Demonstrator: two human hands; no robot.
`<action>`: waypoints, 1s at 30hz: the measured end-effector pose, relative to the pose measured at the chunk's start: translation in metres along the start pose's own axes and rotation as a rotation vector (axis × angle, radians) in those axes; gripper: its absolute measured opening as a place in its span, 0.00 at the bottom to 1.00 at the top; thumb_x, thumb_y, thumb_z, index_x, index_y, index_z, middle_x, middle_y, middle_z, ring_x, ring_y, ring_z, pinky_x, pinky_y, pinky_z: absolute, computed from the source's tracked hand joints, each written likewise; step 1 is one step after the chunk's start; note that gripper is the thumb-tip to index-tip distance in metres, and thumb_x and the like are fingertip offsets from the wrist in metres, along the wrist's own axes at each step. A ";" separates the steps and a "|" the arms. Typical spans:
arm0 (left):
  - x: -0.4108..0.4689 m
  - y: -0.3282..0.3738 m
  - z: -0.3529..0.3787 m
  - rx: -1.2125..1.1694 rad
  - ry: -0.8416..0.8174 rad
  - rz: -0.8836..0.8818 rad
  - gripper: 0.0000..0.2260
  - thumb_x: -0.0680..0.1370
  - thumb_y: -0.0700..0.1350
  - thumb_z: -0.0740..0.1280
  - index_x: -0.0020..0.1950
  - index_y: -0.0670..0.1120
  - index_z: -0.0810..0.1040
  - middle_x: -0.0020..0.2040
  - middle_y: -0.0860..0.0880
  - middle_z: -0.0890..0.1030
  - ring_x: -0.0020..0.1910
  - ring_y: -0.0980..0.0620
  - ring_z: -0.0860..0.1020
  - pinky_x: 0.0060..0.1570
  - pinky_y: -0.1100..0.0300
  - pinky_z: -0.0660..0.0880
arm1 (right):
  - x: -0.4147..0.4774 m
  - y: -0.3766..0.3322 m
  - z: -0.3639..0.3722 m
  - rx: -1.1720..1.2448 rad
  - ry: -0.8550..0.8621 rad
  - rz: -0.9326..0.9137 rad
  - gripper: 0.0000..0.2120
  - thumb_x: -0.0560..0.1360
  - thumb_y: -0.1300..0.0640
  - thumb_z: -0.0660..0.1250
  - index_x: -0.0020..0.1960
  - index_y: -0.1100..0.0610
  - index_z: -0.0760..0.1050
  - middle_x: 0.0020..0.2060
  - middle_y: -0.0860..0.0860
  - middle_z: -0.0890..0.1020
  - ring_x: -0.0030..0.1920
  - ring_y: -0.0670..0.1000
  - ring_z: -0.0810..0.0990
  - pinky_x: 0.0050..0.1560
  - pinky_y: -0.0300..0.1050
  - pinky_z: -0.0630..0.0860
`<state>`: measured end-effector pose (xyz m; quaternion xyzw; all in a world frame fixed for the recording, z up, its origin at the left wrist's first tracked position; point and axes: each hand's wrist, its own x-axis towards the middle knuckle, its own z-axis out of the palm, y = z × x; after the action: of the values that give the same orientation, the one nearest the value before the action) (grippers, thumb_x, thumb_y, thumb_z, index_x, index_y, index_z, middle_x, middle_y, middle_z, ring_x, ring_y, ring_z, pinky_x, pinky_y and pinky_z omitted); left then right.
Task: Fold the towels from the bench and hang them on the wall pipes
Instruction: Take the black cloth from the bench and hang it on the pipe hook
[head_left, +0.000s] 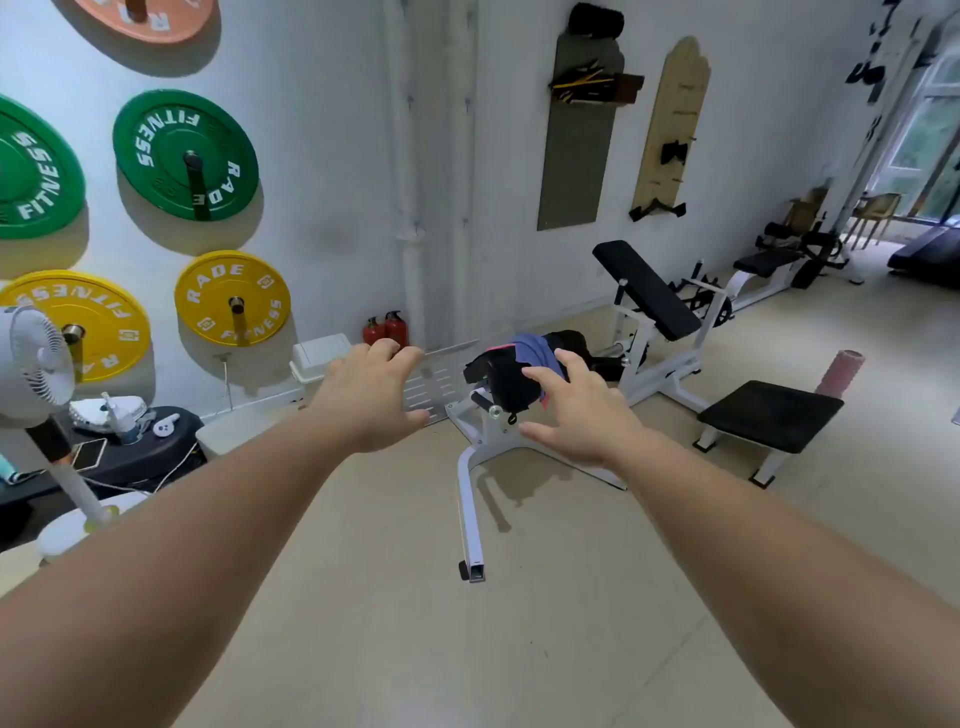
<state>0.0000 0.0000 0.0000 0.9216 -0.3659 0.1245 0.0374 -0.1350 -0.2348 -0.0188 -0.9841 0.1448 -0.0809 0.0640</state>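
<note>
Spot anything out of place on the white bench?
Yes: a blue towel lies bunched in a heap over the black pad of the white bench, not folded. Left hand and right hand are open, empty.

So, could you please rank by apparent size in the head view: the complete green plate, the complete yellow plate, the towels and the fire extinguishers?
1. green plate
2. yellow plate and towels: alike; the right hand hides part of the towels
3. fire extinguishers
</note>
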 end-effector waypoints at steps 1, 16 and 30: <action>0.019 0.001 0.009 -0.003 -0.021 -0.004 0.35 0.75 0.64 0.66 0.78 0.55 0.60 0.73 0.49 0.69 0.70 0.45 0.69 0.67 0.45 0.71 | 0.019 0.011 0.006 0.022 -0.011 0.002 0.36 0.75 0.34 0.65 0.78 0.39 0.55 0.81 0.52 0.51 0.76 0.59 0.63 0.71 0.61 0.66; 0.293 -0.014 0.149 -0.009 -0.253 -0.061 0.35 0.74 0.64 0.65 0.78 0.54 0.60 0.74 0.47 0.68 0.71 0.42 0.68 0.68 0.44 0.69 | 0.288 0.144 0.095 0.130 -0.236 0.075 0.37 0.75 0.34 0.66 0.78 0.40 0.57 0.80 0.52 0.52 0.75 0.59 0.64 0.71 0.59 0.67; 0.497 -0.102 0.302 -0.298 -0.456 0.073 0.33 0.76 0.62 0.66 0.79 0.54 0.60 0.76 0.49 0.67 0.73 0.42 0.66 0.69 0.47 0.69 | 0.485 0.156 0.210 0.339 -0.515 0.306 0.33 0.77 0.44 0.70 0.78 0.48 0.63 0.74 0.52 0.63 0.71 0.55 0.70 0.69 0.46 0.68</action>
<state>0.4793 -0.3046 -0.1618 0.8964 -0.4120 -0.1400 0.0847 0.3176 -0.5045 -0.1793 -0.9144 0.2546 0.1577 0.2725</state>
